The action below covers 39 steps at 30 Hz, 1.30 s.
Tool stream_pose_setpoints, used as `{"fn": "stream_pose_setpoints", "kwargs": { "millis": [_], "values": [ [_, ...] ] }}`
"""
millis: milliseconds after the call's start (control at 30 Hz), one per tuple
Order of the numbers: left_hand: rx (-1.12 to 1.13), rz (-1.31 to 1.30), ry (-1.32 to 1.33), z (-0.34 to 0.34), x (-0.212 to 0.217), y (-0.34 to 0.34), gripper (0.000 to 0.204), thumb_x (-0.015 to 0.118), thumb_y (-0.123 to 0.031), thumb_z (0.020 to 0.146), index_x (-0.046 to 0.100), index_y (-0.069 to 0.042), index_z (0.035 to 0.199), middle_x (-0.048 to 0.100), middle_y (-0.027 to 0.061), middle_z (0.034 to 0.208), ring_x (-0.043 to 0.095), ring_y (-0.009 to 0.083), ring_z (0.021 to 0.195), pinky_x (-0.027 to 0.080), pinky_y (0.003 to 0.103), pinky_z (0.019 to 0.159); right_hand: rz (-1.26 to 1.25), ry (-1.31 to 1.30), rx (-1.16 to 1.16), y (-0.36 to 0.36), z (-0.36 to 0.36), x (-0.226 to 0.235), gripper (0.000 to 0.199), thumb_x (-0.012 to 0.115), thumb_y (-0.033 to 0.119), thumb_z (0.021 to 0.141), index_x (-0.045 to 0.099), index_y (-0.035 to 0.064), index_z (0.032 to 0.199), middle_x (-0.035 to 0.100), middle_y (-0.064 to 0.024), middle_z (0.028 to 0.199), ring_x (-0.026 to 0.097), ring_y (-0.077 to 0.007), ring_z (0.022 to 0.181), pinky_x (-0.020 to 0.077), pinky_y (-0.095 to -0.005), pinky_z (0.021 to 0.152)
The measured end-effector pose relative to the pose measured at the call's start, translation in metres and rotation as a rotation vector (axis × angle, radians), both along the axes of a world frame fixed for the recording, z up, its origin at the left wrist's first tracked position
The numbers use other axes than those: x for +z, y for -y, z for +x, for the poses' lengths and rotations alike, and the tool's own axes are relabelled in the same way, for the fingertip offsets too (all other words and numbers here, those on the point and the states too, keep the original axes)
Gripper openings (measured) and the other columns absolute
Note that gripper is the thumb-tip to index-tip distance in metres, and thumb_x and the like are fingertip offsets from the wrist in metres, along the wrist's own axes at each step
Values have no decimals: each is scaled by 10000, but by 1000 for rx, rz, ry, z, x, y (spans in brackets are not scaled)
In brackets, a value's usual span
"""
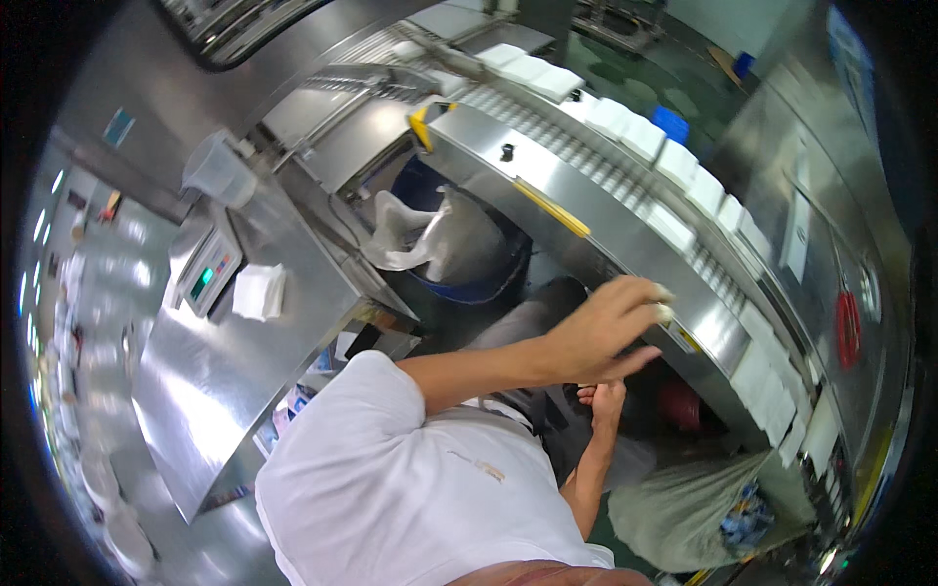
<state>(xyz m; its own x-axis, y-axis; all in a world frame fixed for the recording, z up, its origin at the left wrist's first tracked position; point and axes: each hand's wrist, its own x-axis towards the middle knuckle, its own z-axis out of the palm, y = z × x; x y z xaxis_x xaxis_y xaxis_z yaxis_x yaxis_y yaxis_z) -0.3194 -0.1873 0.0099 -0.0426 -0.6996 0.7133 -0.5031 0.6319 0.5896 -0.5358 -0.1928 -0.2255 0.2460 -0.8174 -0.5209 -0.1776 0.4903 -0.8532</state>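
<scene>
Contents of the curled right hand [606, 398] cannot be told; the spread left hand [608, 330] seems empty; beyond it, white packs [670, 228], probably light and soft, are best held by both sides

Right of centre, the left hand [611, 327] hovers beside a steel conveyor [596, 166], above the right hand [606, 398], with a scale [207, 272] mid-left.

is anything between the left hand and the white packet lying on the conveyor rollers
Yes: the conveyor's steel side ledge lies between the left hand and the white packet; nothing else visible stands between them.
</scene>
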Motion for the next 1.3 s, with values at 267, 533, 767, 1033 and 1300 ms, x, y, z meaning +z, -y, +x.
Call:
{"fn": "stream_pose_setpoints", "kwargs": {
  "millis": [267, 533, 767, 1033, 1300],
  "values": [
    [922, 246, 308, 168, 28, -168, 450, 784, -63, 820, 639, -12, 1243, 652, 173, 1240, 613, 373, 1163, 475, 436, 1014, -13, -27, 395, 17, 68, 26, 353, 566, 335, 1066, 654, -6, 1035, 695, -80, 775, 647, -144, 555, 527, -276, 493],
    [1848, 574, 148, 302, -26, -358, 616, 698, -411, 952, 528, 68, 1298, 579, 300, 1289, 566, 470, 1153, 456, 524, 975, 21, -33, 560, 10, 93, 40, 329, 563, 323, 1071, 642, 10, 1009, 696, -74, 777, 640, -117, 586, 520, -269, 522],
    [1473, 781, -197, 300, 7, -343, 659, 772, -462, 893, 599, 50, 1270, 696, 217, 1151, 663, 338, 1094, 497, 419, 960, -82, 43, 699, -2, 139, 70, 303, 588, 297, 1056, 654, 24, 942, 680, -48, 757, 637, -115, 607, 514, -263, 542],
    [1167, 807, -281, 276, -7, -300, 577, 843, -212, 840, 615, 24, 1314, 704, 130, 1167, 656, 192, 1025, 516, 328, 917, -143, 366, 1067, -64, 254, 81, 313, 631, 160, 1001, 579, 20, 1277, 694, -100, 1100, 696, -162, 909, 587, -317, 791],
    [1110, 671, -196, 262, -28, -270, 680, 849, -169, 850, 529, 15, 1421, 622, 151, 1311, 614, 234, 1141, 486, 344, 1000, -53, 536, 957, -128, 329, 131, 755, 860, 399, 836, 479, -5, 1349, 601, -123, 1229, 611, -182, 1046, 531, -323, 901]
  ]
}}
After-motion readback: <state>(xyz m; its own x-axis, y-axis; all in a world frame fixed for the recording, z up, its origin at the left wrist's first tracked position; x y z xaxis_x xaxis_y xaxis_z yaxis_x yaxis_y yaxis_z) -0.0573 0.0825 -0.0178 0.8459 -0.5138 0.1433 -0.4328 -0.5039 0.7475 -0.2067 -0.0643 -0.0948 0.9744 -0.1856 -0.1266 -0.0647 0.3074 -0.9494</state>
